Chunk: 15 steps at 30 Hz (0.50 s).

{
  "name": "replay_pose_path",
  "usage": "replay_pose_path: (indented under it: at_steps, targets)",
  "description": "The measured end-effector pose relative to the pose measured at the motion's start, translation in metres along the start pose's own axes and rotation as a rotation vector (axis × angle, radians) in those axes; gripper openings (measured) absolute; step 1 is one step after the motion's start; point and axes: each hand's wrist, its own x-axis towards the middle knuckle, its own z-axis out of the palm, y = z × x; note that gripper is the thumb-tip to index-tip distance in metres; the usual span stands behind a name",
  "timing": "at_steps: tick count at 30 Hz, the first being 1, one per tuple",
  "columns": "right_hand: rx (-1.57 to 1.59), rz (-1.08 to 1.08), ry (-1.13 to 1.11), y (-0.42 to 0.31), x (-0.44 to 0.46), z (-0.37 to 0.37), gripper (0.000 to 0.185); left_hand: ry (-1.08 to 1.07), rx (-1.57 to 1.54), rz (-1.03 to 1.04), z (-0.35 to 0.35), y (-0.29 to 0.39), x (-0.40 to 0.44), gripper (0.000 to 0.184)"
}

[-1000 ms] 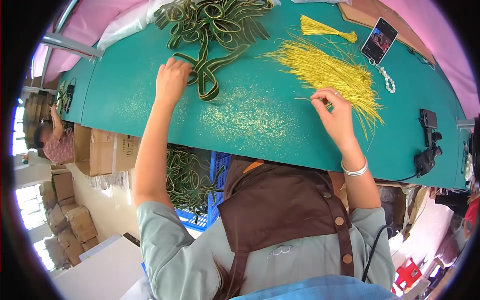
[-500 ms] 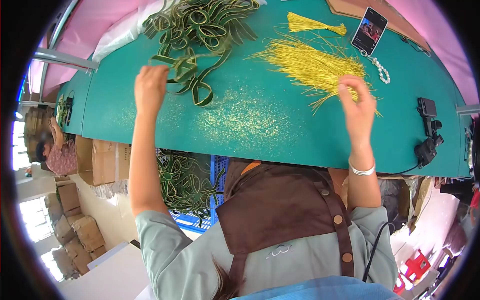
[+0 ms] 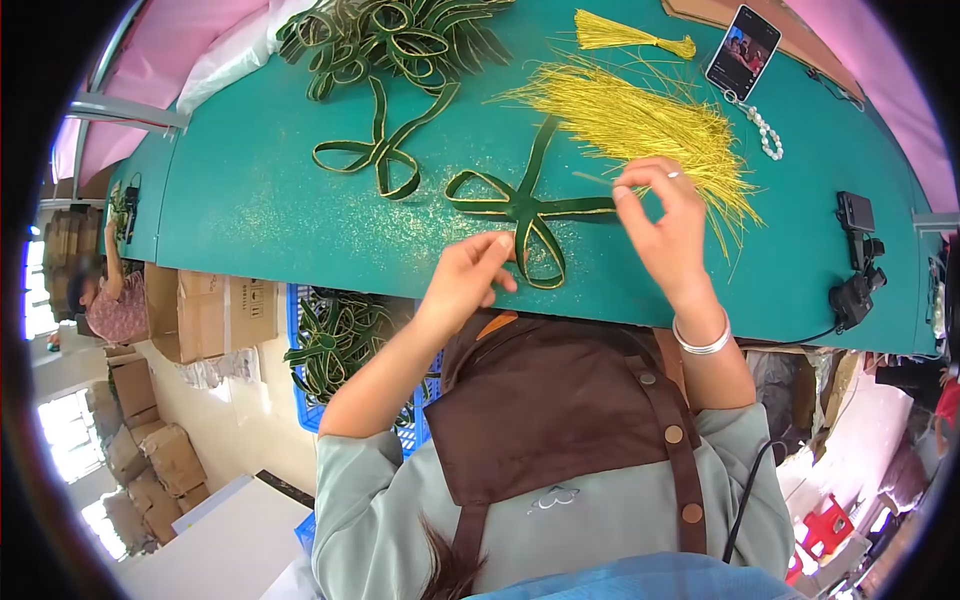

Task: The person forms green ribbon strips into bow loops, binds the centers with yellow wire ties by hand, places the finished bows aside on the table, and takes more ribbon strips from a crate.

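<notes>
A dark green ribbon bow with gold edges lies on the table in front of me, its loops to the left and below, its tails up and to the right. My left hand pinches at the edge of its lower loop. Just past the right tail, my right hand is raised with thumb and forefinger together on a thin gold wire tie, slightly blurred. A second ribbon bow rests farther left. Behind my right hand spreads a bundle of gold wire ties.
A heap of green ribbon bows covers the back left. At the back right are a smaller tied gold bundle, a phone and a beaded strap. Black devices sit at right. Below is a blue crate; another person is far left.
My left hand has come from the ribbon heap to the near middle, where a bow now lies. My right hand has moved left off the gold bundle with a wire tie.
</notes>
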Motion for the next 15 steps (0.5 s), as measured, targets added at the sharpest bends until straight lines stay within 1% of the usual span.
replay_pose_path:
  at_steps: [2, 3, 4, 6, 7, 8, 10, 12, 15]
  targets:
    - [-0.122, -0.109, -0.132, 0.005, -0.006, 0.008, 0.007, 0.099, 0.415, 0.243, 0.000, -0.004, -0.016, 0.026]
    - [-0.114, -0.079, -0.188, 0.003, -0.008, 0.013, 0.006, 0.184, 0.509, 0.291, -0.003, -0.005, -0.019, 0.022]
    - [-0.111, -0.079, -0.190, 0.002, -0.010, 0.020, 0.006, 0.187, 0.509, 0.288, -0.004, -0.003, -0.019, 0.022]
    - [-0.218, -0.191, -0.191, -0.001, -0.014, 0.035, 0.007, 0.367, 0.797, 0.787, -0.007, 0.010, -0.016, 0.018]
    - [-0.269, -0.204, -0.192, -0.001, -0.016, 0.043, 0.008, 0.382, 0.953, 1.072, -0.012, 0.012, -0.002, 0.025]
    - [-0.267, -0.207, -0.192, -0.004, -0.016, 0.047, 0.008, 0.385, 0.953, 1.072, -0.014, 0.014, 0.006, 0.025]
    - [-0.349, -0.240, -0.170, -0.008, -0.015, 0.052, 0.010, 0.306, 1.000, 1.100, -0.013, 0.015, 0.018, 0.028]
    - [-0.358, -0.233, -0.172, -0.006, -0.016, 0.054, 0.009, 0.302, 1.004, 1.121, -0.012, 0.011, 0.025, 0.028]
    - [-0.370, -0.226, -0.182, -0.003, -0.015, 0.053, 0.009, 0.301, 1.017, 1.100, -0.011, 0.006, 0.031, 0.027]
